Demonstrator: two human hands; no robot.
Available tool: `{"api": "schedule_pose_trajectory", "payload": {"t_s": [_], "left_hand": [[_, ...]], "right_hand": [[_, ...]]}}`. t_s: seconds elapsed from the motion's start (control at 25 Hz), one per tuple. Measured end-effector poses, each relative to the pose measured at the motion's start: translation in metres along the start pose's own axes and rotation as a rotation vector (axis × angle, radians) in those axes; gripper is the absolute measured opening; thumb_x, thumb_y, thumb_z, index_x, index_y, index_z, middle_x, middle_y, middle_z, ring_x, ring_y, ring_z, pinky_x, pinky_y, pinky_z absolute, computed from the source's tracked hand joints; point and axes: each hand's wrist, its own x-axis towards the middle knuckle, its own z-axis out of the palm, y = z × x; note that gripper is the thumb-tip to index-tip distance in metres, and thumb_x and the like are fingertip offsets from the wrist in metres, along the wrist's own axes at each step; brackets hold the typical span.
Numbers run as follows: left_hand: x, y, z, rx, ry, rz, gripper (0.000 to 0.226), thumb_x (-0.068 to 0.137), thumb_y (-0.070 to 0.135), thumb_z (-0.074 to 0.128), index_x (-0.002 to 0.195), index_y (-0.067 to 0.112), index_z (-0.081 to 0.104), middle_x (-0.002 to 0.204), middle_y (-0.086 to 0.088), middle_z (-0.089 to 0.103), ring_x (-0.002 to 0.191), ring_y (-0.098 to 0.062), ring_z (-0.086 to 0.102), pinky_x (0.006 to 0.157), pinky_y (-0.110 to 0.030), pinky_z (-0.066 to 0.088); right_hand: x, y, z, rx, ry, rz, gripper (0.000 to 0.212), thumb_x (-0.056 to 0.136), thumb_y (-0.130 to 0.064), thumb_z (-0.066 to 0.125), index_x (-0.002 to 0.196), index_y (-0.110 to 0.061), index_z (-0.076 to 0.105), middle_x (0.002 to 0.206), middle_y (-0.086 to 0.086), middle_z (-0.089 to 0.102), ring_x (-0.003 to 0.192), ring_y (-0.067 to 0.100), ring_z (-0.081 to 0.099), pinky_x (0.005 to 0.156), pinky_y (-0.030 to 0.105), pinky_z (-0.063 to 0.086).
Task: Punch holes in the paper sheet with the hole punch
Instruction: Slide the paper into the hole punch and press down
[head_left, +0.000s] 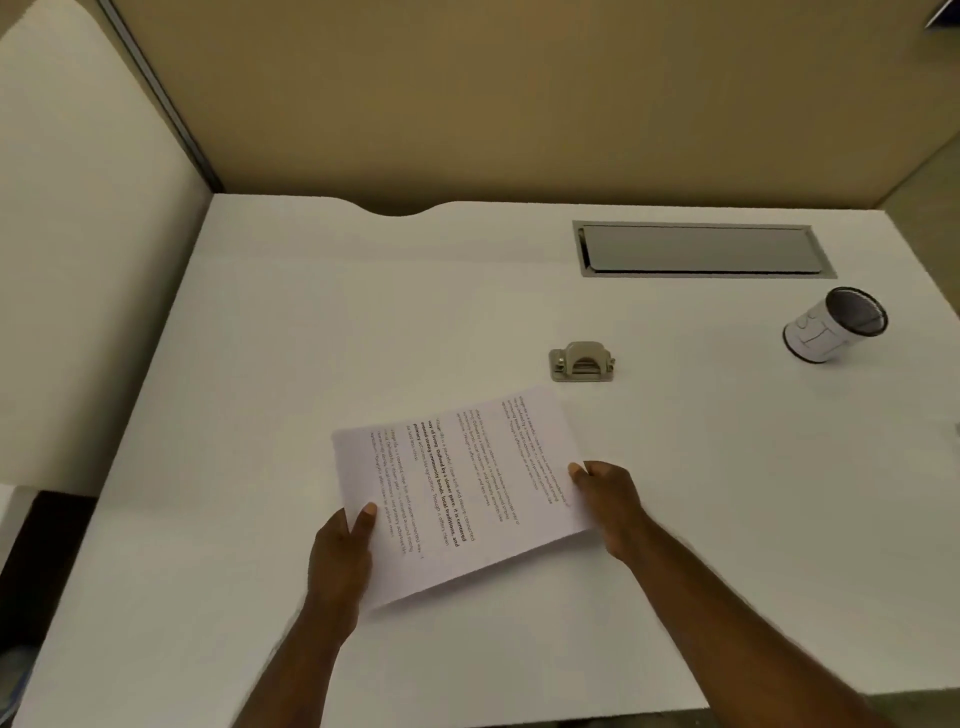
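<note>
**Sheet held in both hands, punch waiting just beyond**

One printed paper sheet (457, 493) is held low over the white desk (260, 338), turned at a slant so its lines of text run up and away. The left hand (340, 551) pinches the near-left edge, thumb lying on top of the page and fingers tucked beneath. The right hand (608, 499) grips the right edge, fingertips curled onto the paper.

The hole punch (582, 362), a single small metal one, sits on the desk just beyond the sheet's far-right corner, apart from the paper and from both hands. It is nearer the right hand than the left.

The page carries several short paragraphs, one in bold; the words "slower pace" and "local traditions" can be made out in the bold part, the rest is too small and blurred to read.

Far right stands one white cup (834, 327) with a dark rim, marked with large letters I cannot read for certain. One metal cable flap (701, 249) is set into the desk at the far side.
</note>
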Motion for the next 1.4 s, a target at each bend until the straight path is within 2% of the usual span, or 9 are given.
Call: {"api": "schedule_pose_trajectory", "payload": {"t_s": [0.08, 0.24, 0.52, 0.68, 0.8, 0.92, 1.12, 1.28, 1.4], "left_hand": [[0.000, 0.011, 0.031, 0.071, -0.032, 0.079, 0.025, 0.097, 0.030, 0.048, 0.104, 0.012, 0.065, 0.098, -0.006, 0.072, 0.086, -0.026, 0.068, 0.074, -0.038, 0.053], [0.000, 0.032, 0.098, 0.168, -0.112, 0.169, 0.025, 0.096, 0.031, 0.048, 0.104, 0.011, 0.062, 0.095, -0.004, 0.070, 0.084, -0.024, 0.068, 0.069, -0.033, 0.053], [0.009, 0.047, 0.181, 0.234, -0.030, 0.133, 0.024, 0.095, 0.027, 0.051, 0.110, 0.007, 0.053, 0.103, -0.007, 0.062, 0.079, -0.017, 0.059, 0.062, -0.024, 0.044], [0.020, 0.047, 0.194, 0.275, -0.002, 0.075, 0.020, 0.096, 0.025, 0.050, 0.106, 0.009, 0.053, 0.100, -0.006, 0.061, 0.075, -0.013, 0.058, 0.058, -0.022, 0.041], [0.026, 0.047, 0.196, 0.299, 0.001, 0.062, 0.015, 0.096, 0.026, 0.049, 0.101, 0.013, 0.052, 0.097, -0.004, 0.061, 0.074, -0.008, 0.057, 0.056, -0.021, 0.040], [0.031, 0.048, 0.197, 0.303, 0.005, 0.058, 0.015, 0.095, 0.027, 0.049, 0.101, 0.014, 0.052, 0.099, -0.006, 0.063, 0.077, -0.015, 0.059, 0.060, -0.026, 0.043], [0.038, 0.049, 0.194, 0.303, -0.022, 0.056, 0.020, 0.096, 0.028, 0.049, 0.105, 0.011, 0.054, 0.102, -0.007, 0.063, 0.082, -0.020, 0.061, 0.066, -0.030, 0.046], [0.042, 0.051, 0.195, 0.320, -0.034, 0.053, 0.020, 0.096, 0.028, 0.048, 0.106, 0.011, 0.053, 0.102, -0.007, 0.063, 0.079, -0.018, 0.060, 0.061, -0.026, 0.044], [0.044, 0.053, 0.196, 0.337, -0.048, 0.061, 0.025, 0.096, 0.029, 0.048, 0.109, 0.009, 0.054, 0.103, -0.007, 0.063, 0.083, -0.022, 0.060, 0.064, -0.029, 0.045]], "right_hand": [[-0.002, 0.021, -0.029, 0.031, 0.060, 0.022, 0.031, 0.092, -0.020, 0.050, 0.064, -0.012, 0.040, 0.065, 0.008, 0.037, 0.062, 0.019, 0.030, 0.057, 0.031, 0.023], [0.009, 0.049, -0.081, 0.053, 0.164, 0.066, 0.034, 0.095, -0.022, 0.045, 0.063, -0.009, 0.046, 0.062, 0.003, 0.046, 0.057, 0.016, 0.036, 0.053, 0.031, 0.030], [0.062, 0.058, -0.134, 0.010, 0.220, 0.031, 0.038, 0.096, -0.023, 0.044, 0.060, -0.011, 0.048, 0.061, 0.003, 0.051, 0.055, 0.015, 0.042, 0.050, 0.029, 0.033], [0.081, 0.055, -0.141, -0.012, 0.193, 0.012, 0.040, 0.096, -0.022, 0.045, 0.056, -0.013, 0.044, 0.056, -0.001, 0.046, 0.053, 0.015, 0.039, 0.049, 0.029, 0.032], [0.088, 0.056, -0.141, -0.011, 0.157, 0.037, 0.037, 0.096, -0.023, 0.045, 0.062, -0.008, 0.050, 0.059, 0.001, 0.049, 0.054, 0.014, 0.040, 0.050, 0.029, 0.034], [0.091, 0.055, -0.140, -0.002, 0.144, 0.051, 0.036, 0.096, -0.023, 0.045, 0.066, -0.006, 0.053, 0.060, 0.001, 0.052, 0.054, 0.013, 0.042, 0.050, 0.029, 0.035], [0.090, 0.052, -0.137, 0.004, 0.174, 0.052, 0.047, 0.095, -0.020, 0.046, 0.050, -0.017, 0.035, 0.050, -0.004, 0.037, 0.048, 0.013, 0.030, 0.046, 0.028, 0.024], [0.090, 0.054, -0.135, 0.021, 0.179, 0.066, 0.045, 0.096, -0.021, 0.046, 0.051, -0.017, 0.038, 0.052, -0.005, 0.040, 0.048, 0.011, 0.034, 0.046, 0.025, 0.026], [0.091, 0.053, -0.137, 0.034, 0.186, 0.053, 0.045, 0.096, -0.021, 0.046, 0.051, -0.019, 0.039, 0.052, -0.006, 0.041, 0.048, 0.010, 0.035, 0.045, 0.023, 0.027]]}}
